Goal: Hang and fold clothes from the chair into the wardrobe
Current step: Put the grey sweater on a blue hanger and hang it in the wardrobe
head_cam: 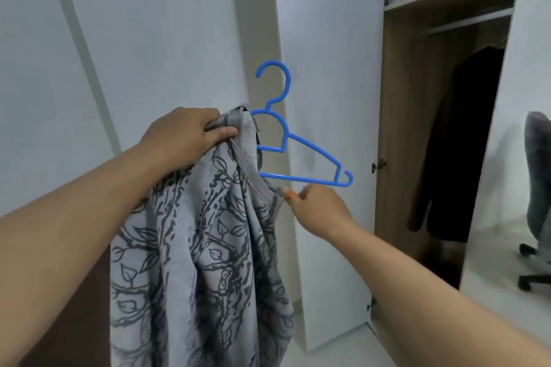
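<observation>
The grey leaf-print top [205, 232] hangs in front of the person, bunched at its neck under the left hand [185, 134] and falling straight down below that wrist. The left hand's fingers and thumb are curled round the neckline fabric, and they seem to clamp the near shoulder of the blue hanger [298, 155] as well, though the cloth hides that end. The hanger's free arm juts out past the collar toward the right hand [316, 211], just above it, with its hook rising above and beyond the left hand's knuckles.

The right hand pinches the collar edge with narrow fingertips, directly under the hanger's bare arm.

The step in hand looks like dressing the hanger. To do it well, the right hand should stretch the collar open and draw it up and over the tip of the exposed arm while the left keeps the hanger level, then smooth the shoulder seam along the bar so the top sits centred and will not slide off.

Beyond the right hand stands the open wardrobe [396, 128], its rail [468, 24] high up, a dark garment [465, 140] already hanging there. At the far right is the chair [536, 176].
</observation>
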